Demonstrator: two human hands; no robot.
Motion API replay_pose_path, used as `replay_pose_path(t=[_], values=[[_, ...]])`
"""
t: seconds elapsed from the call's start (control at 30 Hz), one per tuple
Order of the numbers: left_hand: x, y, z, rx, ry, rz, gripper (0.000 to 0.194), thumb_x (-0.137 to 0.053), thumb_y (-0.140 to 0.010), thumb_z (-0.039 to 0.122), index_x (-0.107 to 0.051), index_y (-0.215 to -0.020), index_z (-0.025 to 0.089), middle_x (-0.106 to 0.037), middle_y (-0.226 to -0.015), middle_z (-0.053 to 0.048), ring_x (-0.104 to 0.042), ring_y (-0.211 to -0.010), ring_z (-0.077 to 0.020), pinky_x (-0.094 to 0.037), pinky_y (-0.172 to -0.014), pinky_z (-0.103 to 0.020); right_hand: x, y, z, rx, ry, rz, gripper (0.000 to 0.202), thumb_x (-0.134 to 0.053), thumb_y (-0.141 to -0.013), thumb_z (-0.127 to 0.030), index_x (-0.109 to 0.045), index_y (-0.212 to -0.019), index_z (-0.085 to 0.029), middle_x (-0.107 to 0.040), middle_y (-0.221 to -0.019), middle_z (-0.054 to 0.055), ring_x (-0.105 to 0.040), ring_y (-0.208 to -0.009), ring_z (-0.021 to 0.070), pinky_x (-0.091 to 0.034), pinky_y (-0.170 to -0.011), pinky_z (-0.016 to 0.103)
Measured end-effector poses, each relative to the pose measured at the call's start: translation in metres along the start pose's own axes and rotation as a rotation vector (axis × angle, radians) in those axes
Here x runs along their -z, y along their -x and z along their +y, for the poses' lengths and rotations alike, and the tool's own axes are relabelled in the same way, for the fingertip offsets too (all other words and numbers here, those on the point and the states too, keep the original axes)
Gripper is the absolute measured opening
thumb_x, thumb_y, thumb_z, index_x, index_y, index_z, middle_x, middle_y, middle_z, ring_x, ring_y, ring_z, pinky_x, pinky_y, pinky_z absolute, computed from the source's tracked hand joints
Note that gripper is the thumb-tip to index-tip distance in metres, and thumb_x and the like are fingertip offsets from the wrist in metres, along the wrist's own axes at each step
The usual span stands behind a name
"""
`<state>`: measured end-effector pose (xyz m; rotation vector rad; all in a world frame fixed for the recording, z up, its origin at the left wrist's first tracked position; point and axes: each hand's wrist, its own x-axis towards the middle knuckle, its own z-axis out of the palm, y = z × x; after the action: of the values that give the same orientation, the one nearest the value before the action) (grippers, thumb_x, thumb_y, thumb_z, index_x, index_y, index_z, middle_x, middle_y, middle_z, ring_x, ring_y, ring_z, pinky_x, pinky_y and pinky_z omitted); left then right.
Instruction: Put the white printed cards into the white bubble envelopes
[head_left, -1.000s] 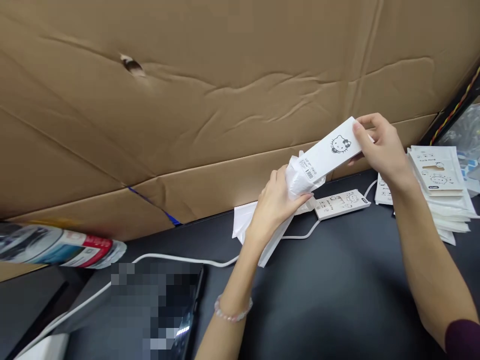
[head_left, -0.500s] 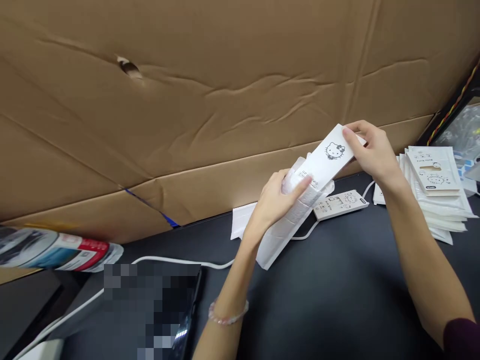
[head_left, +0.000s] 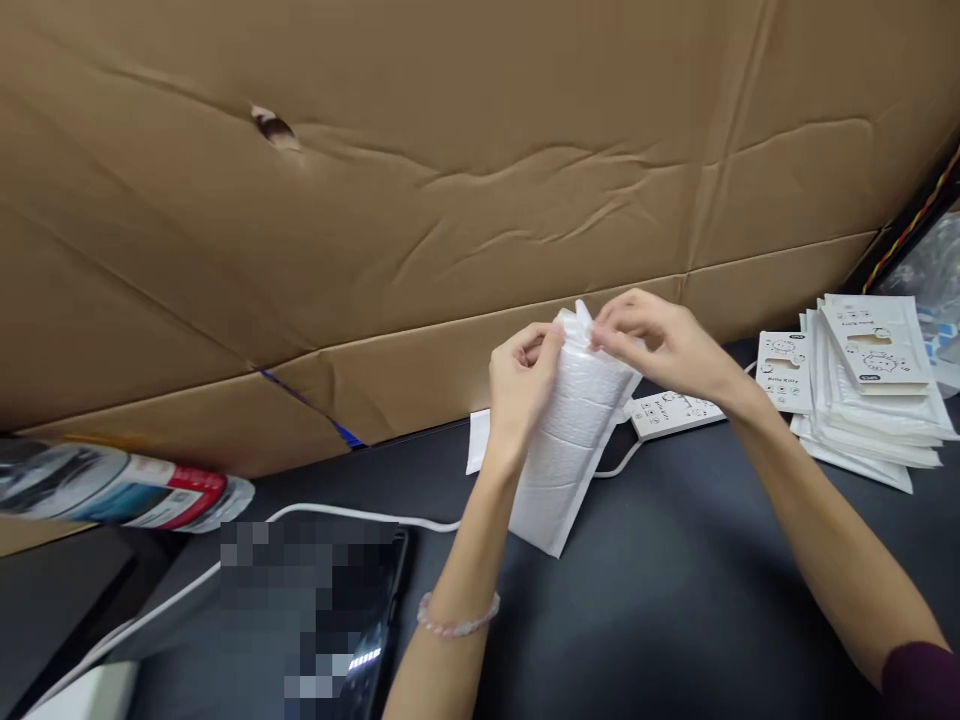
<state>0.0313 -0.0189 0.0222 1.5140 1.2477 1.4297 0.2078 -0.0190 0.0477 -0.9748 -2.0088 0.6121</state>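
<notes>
A white bubble mailer (head_left: 574,440) stands tilted over the dark table, its mouth at the top. My left hand (head_left: 525,370) pinches the upper left edge of the mailer between thumb and fingers. At the upper right of the mouth, my right hand (head_left: 656,335) is closed with its fingertips on the mailer's edge, beside a small white flap tip (head_left: 583,312). The mailer's inside is hidden from this angle. Behind it on the table lies a white printed box (head_left: 671,412), partly covered by the mailer.
To the right lie a stack of white mailers (head_left: 877,430), a printed card box (head_left: 874,345) on top and another printed box (head_left: 784,370) beside it. A dark tablet-like device (head_left: 375,620), white cable (head_left: 337,512) and plastic bottle (head_left: 172,490) are left. Cardboard (head_left: 450,220) stands behind.
The white box with the cat drawing has gone down out of sight into the mailer. My right hand has moved left to the mailer's mouth, and the mailer is more upright.
</notes>
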Motion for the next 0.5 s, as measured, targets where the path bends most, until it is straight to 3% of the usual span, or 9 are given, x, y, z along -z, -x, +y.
replay_pose_path(t=[0.1, 0.17, 0.27, 0.33, 0.43, 0.5], values=[[0.004, -0.001, 0.002, -0.027, 0.034, 0.036, 0.024, -0.059, -0.086, 0.040, -0.066, -0.076, 0.018, -0.063, -0.069, 0.000, -0.057, -0.068, -0.0134, -0.043, -0.061, -0.022, -0.008, 0.001, 0.001, 0.025, 0.077, -0.267, 0.043, -0.059, -0.084, -0.059, -0.070, -0.071, -0.020, -0.058, -0.120, 0.009, -0.055, -0.111, 0.0253, -0.044, -0.095, 0.039], [0.009, -0.002, 0.006, -0.038, 0.029, -0.003, 0.026, -0.058, -0.087, 0.041, -0.066, -0.078, 0.018, -0.066, -0.076, -0.001, -0.060, -0.073, -0.0140, -0.045, -0.065, -0.023, -0.011, 0.001, 0.002, -0.021, 0.063, -0.302, 0.041, -0.061, -0.083, -0.058, -0.069, -0.073, -0.018, -0.061, -0.109, 0.009, -0.058, -0.099, 0.0241, -0.046, -0.089, 0.039], [0.021, -0.002, 0.013, -0.020, 0.028, -0.212, 0.030, -0.061, -0.086, 0.045, -0.066, -0.099, 0.019, -0.070, -0.095, -0.004, -0.065, -0.089, -0.0179, -0.051, -0.077, -0.025, -0.010, 0.001, 0.002, -0.022, -0.054, -0.219, 0.031, -0.065, -0.083, -0.049, -0.068, -0.094, -0.019, -0.066, -0.103, 0.006, -0.060, -0.097, 0.0231, -0.046, -0.088, 0.036], [0.029, -0.002, 0.016, 0.014, 0.034, -0.346, 0.043, -0.067, -0.081, 0.044, -0.061, -0.117, 0.021, -0.070, -0.109, -0.006, -0.066, -0.098, -0.0207, -0.053, -0.081, -0.028, -0.008, 0.000, 0.003, -0.029, -0.158, -0.139, 0.040, -0.070, -0.080, -0.044, -0.061, -0.112, -0.022, -0.067, -0.110, 0.005, -0.062, -0.101, 0.0228, -0.047, -0.089, 0.033], [0.037, -0.003, 0.015, 0.043, 0.047, -0.389, 0.056, -0.070, -0.079, 0.041, -0.054, -0.129, 0.022, -0.068, -0.117, -0.009, -0.067, -0.100, -0.0227, -0.055, -0.081, -0.030, -0.006, 0.000, 0.008, -0.132, -0.336, -0.016, 0.075, -0.077, -0.074, -0.040, -0.038, -0.137, -0.029, -0.066, -0.118, 0.006, -0.066, -0.097, 0.0216, -0.052, -0.081, 0.032], [0.040, -0.004, 0.013, 0.033, 0.064, -0.386, 0.055, -0.069, -0.080, 0.039, -0.054, -0.130, 0.023, -0.068, -0.117, -0.009, -0.067, -0.100, -0.0228, -0.055, -0.080, -0.030, -0.006, -0.002, 0.013, -0.168, -0.430, -0.025, 0.075, -0.075, -0.076, -0.041, -0.038, -0.140, -0.029, -0.065, -0.122, 0.007, -0.067, -0.099, 0.0216, -0.054, -0.082, 0.033]])
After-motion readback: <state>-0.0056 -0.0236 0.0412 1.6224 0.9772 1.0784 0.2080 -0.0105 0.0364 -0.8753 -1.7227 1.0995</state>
